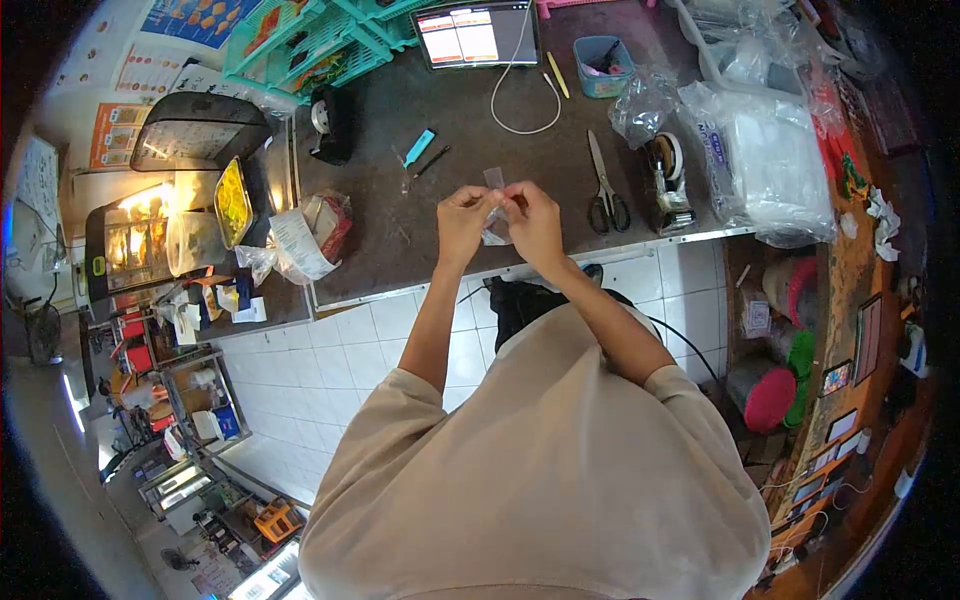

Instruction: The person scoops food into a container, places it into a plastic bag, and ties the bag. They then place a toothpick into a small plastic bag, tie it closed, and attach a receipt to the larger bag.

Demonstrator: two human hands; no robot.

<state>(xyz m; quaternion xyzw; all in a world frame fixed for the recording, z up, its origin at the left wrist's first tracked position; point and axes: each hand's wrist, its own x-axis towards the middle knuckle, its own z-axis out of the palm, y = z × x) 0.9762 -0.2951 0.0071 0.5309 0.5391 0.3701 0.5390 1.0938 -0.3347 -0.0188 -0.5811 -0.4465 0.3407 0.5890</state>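
Observation:
Near the front edge of the dark table, my left hand (461, 225) and my right hand (535, 228) meet, fingertips pinched together. Between them is a small clear plastic bag (494, 178); its top sticks up above the fingers and its lower part shows between the palms. What lies inside the bag is too small to tell. To the right of my right hand lie black-handled scissors (606, 205), blades pointing away. A tape dispenser (672, 190) stands beyond them. Ahead and left are a light-blue marker-like tool (420, 147) and a thin black pen (433, 161).
A tablet (476, 36) with a white cable (517, 131) stands at the back, near a blue container (604, 68). Clear plastic bags (765, 160) are piled at right. A wrapped package (310, 240) lies left, beside a lit food case (140, 240). Green baskets (300, 45) stand back left.

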